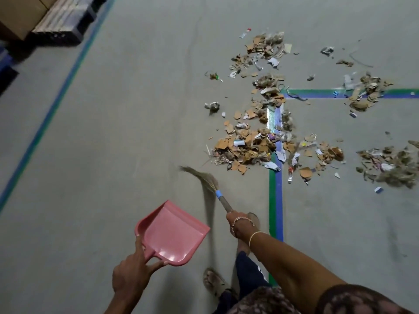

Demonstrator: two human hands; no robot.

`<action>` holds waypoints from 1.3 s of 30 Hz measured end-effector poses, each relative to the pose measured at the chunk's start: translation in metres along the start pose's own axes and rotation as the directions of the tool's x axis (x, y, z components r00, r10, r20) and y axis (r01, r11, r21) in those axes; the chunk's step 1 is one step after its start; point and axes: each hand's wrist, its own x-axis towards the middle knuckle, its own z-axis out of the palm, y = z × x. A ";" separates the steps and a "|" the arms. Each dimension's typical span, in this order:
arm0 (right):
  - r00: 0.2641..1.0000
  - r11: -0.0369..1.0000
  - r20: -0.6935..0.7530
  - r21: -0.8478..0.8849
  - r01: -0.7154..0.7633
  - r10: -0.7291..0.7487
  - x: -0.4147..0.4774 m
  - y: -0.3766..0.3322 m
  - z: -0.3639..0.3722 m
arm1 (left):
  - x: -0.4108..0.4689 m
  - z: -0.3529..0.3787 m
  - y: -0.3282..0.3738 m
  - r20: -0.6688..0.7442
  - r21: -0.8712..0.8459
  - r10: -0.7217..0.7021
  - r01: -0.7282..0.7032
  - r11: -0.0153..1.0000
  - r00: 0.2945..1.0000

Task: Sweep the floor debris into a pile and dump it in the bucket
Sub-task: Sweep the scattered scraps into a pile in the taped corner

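- Head view: your left hand (129,275) pinches the dustpan (172,234) by its short handle. The fingers are curled round the handle and the thumb lies up along the rim, probably to steady it.
- The pan fans out ahead of those fingers, lifted off the floor and empty. It looks parked out of the way until there is a pile to scoop.
- Your right hand (240,225) has its fingers wrapped tight round the stick of the broom (210,180). The bristles reach forward and left of your knuckles, bent low near the floor.
- The debris (247,143), mostly torn cardboard and paper scraps, lies just beyond the bristle tips and well ahead of your fingers. It is in loose clumps spread to the right across the tape lines (275,200).
- My read: no single pile yet, so gathering those clumps comes first.
- There is no bucket in this view, so I cannot tell where it stands.
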 end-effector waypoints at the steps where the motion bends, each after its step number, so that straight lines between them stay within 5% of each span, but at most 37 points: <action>1: 1.000 0.999 0.011 0.031 -0.025 0.025 0.007 0.010 0.001 | 0.007 -0.002 0.005 0.002 -0.001 -0.008 0.008 1.000 1.000; 8: 0.966 0.914 -0.020 0.331 -0.235 0.256 0.030 0.100 0.001 | 0.058 -0.023 0.054 -0.062 0.051 0.065 -0.062 0.997 0.996; 17: 0.783 0.585 0.048 0.637 -0.502 0.620 0.034 0.155 -0.048 | 0.104 -0.051 0.100 -0.065 0.103 0.218 -0.210 0.972 0.974; 29: 0.559 0.357 -0.042 0.809 -0.467 0.828 -0.010 0.125 -0.081 | 0.173 -0.099 0.117 -0.095 0.162 0.395 -0.377 0.912 0.914; 35: 0.609 0.381 -0.137 0.878 -0.291 0.781 -0.022 0.054 -0.089 | 0.210 -0.104 0.101 -0.091 0.160 0.475 -0.457 0.875 0.875; 39: 0.719 0.216 -0.079 0.971 -0.101 0.691 -0.011 0.027 -0.096 | 0.226 -0.103 0.093 -0.083 0.181 0.492 -0.473 0.863 0.867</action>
